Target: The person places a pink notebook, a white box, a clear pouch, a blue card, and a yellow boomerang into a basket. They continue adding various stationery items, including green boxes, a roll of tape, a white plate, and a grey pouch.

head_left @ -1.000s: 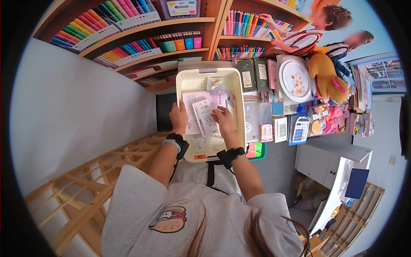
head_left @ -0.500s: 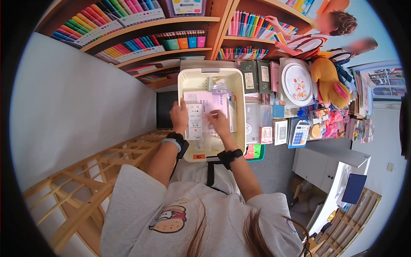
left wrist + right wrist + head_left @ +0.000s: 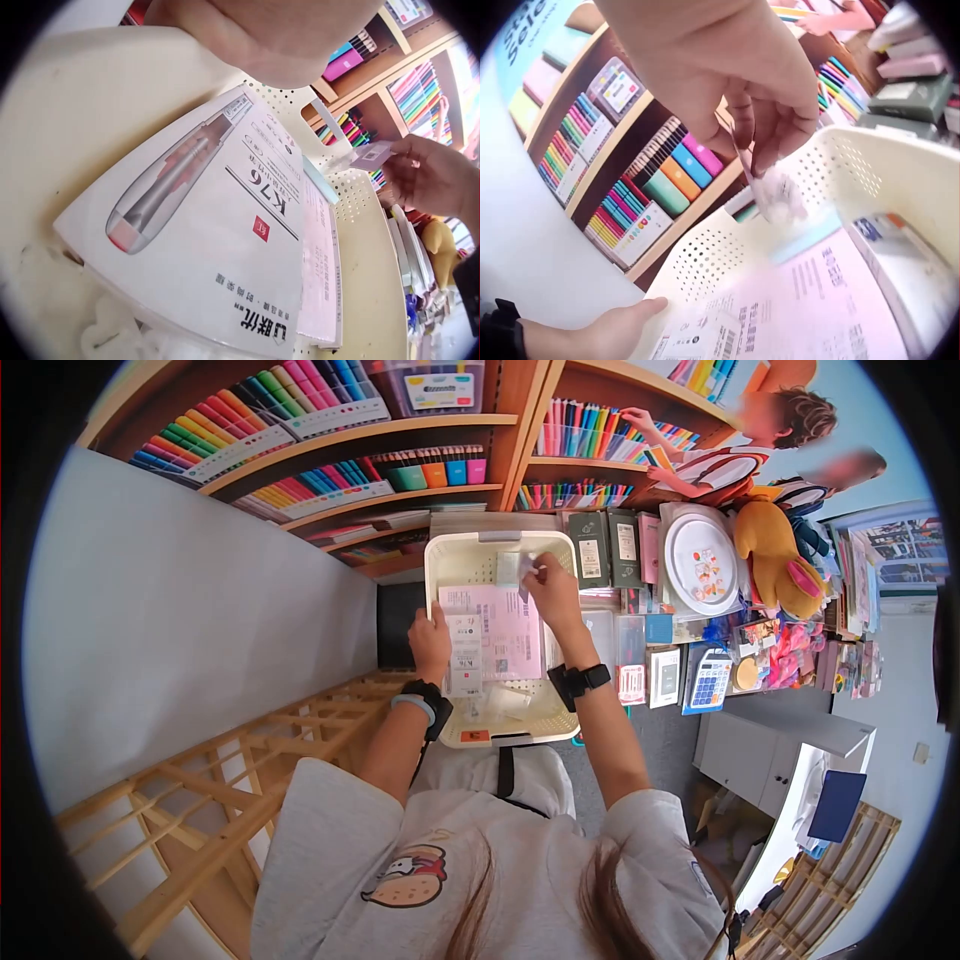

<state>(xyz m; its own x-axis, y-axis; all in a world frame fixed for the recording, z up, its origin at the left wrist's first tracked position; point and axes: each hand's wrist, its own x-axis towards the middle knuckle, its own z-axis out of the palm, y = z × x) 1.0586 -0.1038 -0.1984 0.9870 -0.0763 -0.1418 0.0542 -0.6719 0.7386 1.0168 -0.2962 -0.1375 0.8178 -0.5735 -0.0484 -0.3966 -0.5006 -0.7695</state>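
A cream plastic basket with small holes in its walls sits in front of me. My left hand grips its left rim, thumb inside. Beside that thumb lies a white pen box marked K76, with a pen pictured on it. It overlaps a pink printed box in the basket. My right hand is raised over the basket's far right corner. Between thumb and fingers it pinches a small clear packet with a lilac label, which hangs above the pink box.
Another white box stands along the basket's right wall. Notebooks, a round white plate, a calculator and a plush toy crowd the right side. Shelves of markers rise behind, and a wooden rack stands left.
The white pen box, earlier tilted under my right hand, now lies at the basket's left side. My right hand has moved far and right, lifting the packet. The left hand stays at the rim.
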